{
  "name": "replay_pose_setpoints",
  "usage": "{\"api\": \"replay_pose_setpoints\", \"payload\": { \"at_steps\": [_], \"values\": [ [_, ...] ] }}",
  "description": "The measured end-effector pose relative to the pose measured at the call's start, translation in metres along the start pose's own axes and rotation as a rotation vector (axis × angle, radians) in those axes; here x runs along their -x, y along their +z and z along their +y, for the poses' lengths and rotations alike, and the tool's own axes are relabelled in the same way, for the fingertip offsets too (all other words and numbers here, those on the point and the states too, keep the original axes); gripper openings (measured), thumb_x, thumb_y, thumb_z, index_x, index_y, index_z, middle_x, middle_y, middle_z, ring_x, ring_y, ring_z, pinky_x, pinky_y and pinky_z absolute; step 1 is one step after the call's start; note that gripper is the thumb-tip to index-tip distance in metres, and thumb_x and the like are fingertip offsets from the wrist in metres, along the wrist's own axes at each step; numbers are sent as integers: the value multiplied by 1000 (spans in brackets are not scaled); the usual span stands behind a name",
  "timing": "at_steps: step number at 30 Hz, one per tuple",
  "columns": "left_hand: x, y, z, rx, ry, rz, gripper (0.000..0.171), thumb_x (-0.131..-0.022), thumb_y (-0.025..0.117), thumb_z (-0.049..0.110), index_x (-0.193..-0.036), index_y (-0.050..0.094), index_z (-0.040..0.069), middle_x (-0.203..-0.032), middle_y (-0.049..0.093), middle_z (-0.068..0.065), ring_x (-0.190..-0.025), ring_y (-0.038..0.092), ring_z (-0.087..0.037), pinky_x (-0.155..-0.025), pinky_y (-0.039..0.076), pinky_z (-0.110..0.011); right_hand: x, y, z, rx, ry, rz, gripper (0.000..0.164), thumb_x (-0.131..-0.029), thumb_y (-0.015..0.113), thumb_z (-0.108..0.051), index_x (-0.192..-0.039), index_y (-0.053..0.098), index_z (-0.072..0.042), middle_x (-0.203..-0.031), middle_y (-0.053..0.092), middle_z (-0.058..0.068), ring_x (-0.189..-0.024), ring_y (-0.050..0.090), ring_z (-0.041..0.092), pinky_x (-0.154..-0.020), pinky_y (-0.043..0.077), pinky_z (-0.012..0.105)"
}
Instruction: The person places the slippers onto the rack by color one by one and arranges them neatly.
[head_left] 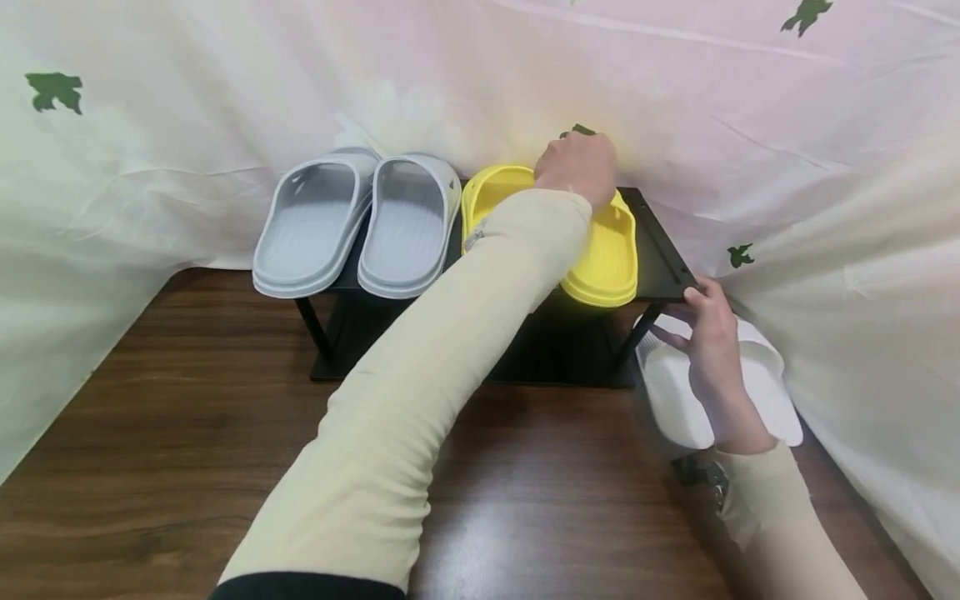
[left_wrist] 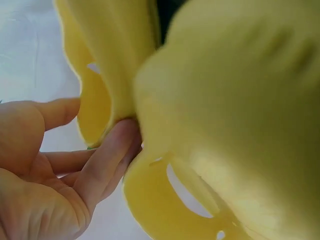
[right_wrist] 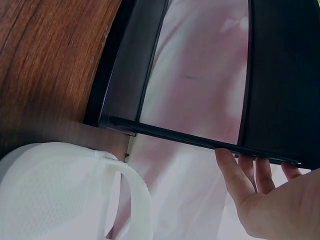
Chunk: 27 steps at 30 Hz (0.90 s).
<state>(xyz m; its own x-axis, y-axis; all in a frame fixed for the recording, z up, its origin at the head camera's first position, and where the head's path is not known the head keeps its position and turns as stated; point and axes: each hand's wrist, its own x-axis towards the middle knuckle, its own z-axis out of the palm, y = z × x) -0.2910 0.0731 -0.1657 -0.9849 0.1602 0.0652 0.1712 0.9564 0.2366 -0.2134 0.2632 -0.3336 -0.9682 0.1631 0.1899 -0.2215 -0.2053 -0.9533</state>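
The person's left hand point(head_left: 576, 165) is bent over the far end of the 2 yellow clogs point(head_left: 606, 258), thumb against 1 side and fingertips tucked between them in a pinch. The right hand point(head_left: 712, 342) holds its fingers fairly straight, tips touching the right end edge of the black rack point(head_left: 654, 242). The yellow clogs sit at the right part of the top shelf, side by side, their long axes running from the wall side toward the person; the right clog's rounded near end reaches the shelf's front edge. I can't be sure which end is the toe. To their left, 2 gray clogs point(head_left: 405, 225) point much the same way, near ends angled slightly left. White clogs point(head_left: 678, 400) lie beside the rack on the wooden floor point(head_left: 187, 433), below the right hand. Pale, leaf-printed cloth point(head_left: 450, 83) hangs behind.
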Motion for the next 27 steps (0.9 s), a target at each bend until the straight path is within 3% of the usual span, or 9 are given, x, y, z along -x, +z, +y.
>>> {"api": "replay_pose_setpoints", "payload": {
  "at_steps": [3, 7, 12, 15, 19, 22, 27],
  "values": [
    [5, -6, -3, 26, 5, -16, 38, -107, 31, 18, -130, 61, 22, -131, 60, 1, -113, 58, -18, -81, 47, -28, -1, 3, -2, 32, 7, -2, 16, -105, 47, -18, -113, 61, -17, -95, 69, -5, -91, 64, 16, -71, 59, 30],
    [11, -12, -5, 60, 32, -42, 25, -106, 39, 21, -114, 63, 20, -115, 61, 2, -102, 57, -15, -80, 45, -26, -1, 3, -4, 96, 9, 11, 17, -106, 44, -19, -115, 59, -19, -97, 67, -7, -90, 63, 13, -72, 56, 26],
    [14, -17, -5, 49, 87, -73, 13, -104, 46, 22, -95, 55, 21, -92, 51, 4, -94, 53, -14, -79, 44, -26, -2, 0, -6, 139, -1, 32, 20, -104, 43, -16, -119, 56, -21, -105, 61, -5, -87, 64, 8, -73, 54, 22],
    [17, -19, -8, 23, 118, -79, 13, -103, 45, 22, -101, 58, 21, -99, 54, 3, -96, 53, -15, -80, 44, -26, -3, -2, -8, 242, -25, 51, 23, -104, 42, -16, -123, 55, -23, -112, 57, -4, -87, 66, 4, -80, 50, 24],
    [20, -21, -15, -4, 143, -79, 18, -102, 43, 23, -110, 58, 19, -115, 57, 1, -99, 51, -16, -83, 42, -27, -1, -2, -11, 446, -50, 55, 34, -107, 39, -21, -139, 50, -20, -130, 52, 3, -95, 64, 0, -100, 42, 32],
    [23, -23, -20, -5, 163, -88, 11, -102, 45, 24, -104, 54, 19, -108, 54, 1, -96, 50, -16, -81, 41, -26, 1, -2, -14, 525, -55, 34, 42, -109, 37, -27, -149, 44, -15, -142, 47, 11, -103, 62, 2, -112, 34, 38],
    [34, -25, -29, 12, 211, -63, 15, -101, 49, 30, -94, 47, 18, -90, 43, 2, -85, 46, -15, -75, 38, -25, 4, -5, -15, 600, -71, -4, 49, -110, 36, -35, -154, 38, -15, -150, 44, 15, -108, 61, 5, -114, 27, 33]
  ]
}}
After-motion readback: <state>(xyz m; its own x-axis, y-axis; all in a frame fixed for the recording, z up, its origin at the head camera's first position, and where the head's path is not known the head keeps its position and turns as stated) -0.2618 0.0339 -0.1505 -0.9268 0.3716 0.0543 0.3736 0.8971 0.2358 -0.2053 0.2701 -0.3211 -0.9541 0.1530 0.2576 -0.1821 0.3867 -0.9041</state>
